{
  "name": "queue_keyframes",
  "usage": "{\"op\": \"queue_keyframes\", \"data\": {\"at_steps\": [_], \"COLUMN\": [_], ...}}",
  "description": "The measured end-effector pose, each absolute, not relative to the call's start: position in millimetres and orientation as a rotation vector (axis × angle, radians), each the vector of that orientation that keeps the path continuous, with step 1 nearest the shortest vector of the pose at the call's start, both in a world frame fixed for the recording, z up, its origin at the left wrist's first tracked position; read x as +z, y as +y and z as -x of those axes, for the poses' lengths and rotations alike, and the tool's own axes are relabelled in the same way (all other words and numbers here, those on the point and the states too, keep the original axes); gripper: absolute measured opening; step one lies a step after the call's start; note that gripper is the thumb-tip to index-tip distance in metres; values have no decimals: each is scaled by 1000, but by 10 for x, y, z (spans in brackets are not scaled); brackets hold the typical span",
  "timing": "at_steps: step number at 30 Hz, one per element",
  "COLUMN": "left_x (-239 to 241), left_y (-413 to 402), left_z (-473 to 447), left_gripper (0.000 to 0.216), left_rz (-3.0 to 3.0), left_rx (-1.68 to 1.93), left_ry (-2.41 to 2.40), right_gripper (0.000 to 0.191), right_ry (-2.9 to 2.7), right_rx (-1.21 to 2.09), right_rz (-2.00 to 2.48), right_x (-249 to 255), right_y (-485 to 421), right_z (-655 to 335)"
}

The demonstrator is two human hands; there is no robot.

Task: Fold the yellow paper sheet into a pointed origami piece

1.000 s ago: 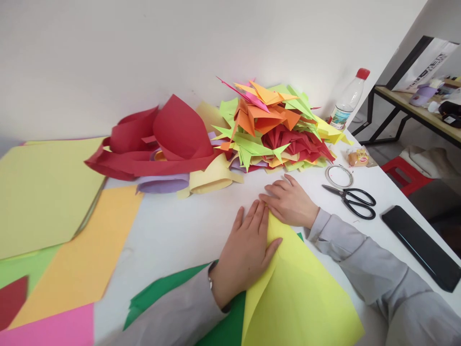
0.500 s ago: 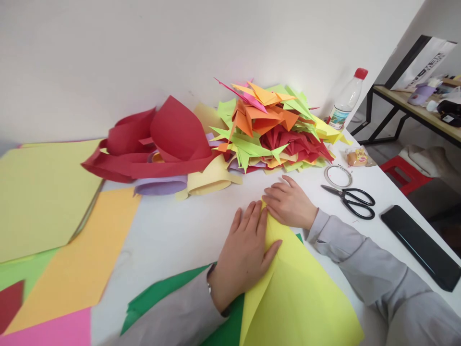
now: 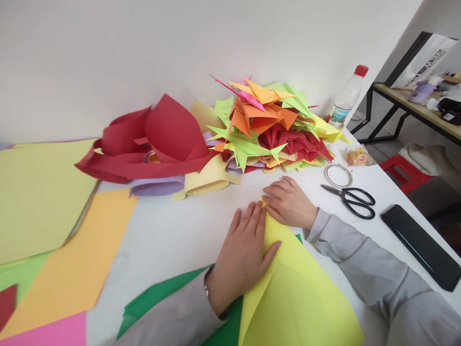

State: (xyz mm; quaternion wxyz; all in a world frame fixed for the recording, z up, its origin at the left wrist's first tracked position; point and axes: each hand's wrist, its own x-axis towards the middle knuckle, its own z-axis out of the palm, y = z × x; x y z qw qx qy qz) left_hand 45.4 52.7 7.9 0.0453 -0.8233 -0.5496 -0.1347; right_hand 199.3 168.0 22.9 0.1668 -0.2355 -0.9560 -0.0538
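Yellow paper (image 3: 306, 288) lies on the white table, its left side folded over and its far end narrowed to a point. My left hand (image 3: 242, 257) lies flat along the folded left edge, fingers stretched toward the tip and thumb out over the paper. At the tip, my right hand (image 3: 290, 202) rests with its fingers extended over the corner; its thumb is partly hidden. Green paper (image 3: 151, 300) shows under the yellow sheet and my left forearm.
Folded paper shapes (image 3: 266, 125) pile up against the wall, beside curled red paper (image 3: 173, 129). Coloured sheets (image 3: 43, 197) lie at left. Scissors (image 3: 349, 199), a tape roll (image 3: 337, 176), a wrapped snack (image 3: 357, 156), a plastic bottle (image 3: 346, 98) and a black phone-like slab (image 3: 421, 247) stand or lie at right.
Both hands keep almost the same position on the yellow paper. The view has shifted slightly, so things at left appear a little further left.
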Motion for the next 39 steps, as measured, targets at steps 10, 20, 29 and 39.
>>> {"op": "queue_keyframes", "data": {"at_steps": [10, 20, 29, 39], "left_x": [100, 104, 86, 69], "left_y": [532, 524, 525, 531], "left_z": [-467, -478, -467, -470], "left_gripper": [71, 68, 67, 67], "left_rz": [2506, 2507, 2511, 2511], "left_rx": [-360, -377, -371, -411], "left_ry": [-1665, -1690, -1674, -1678], "right_gripper": [26, 27, 32, 27], "right_ry": [-2731, -2719, -2703, -2667], "right_rx": [-166, -10, 77, 64], "right_rz": [664, 740, 745, 706], "right_x": [258, 237, 239, 182], "right_y": [1667, 1685, 1703, 1725], "right_z": [-1986, -1987, -1998, -2015]}}
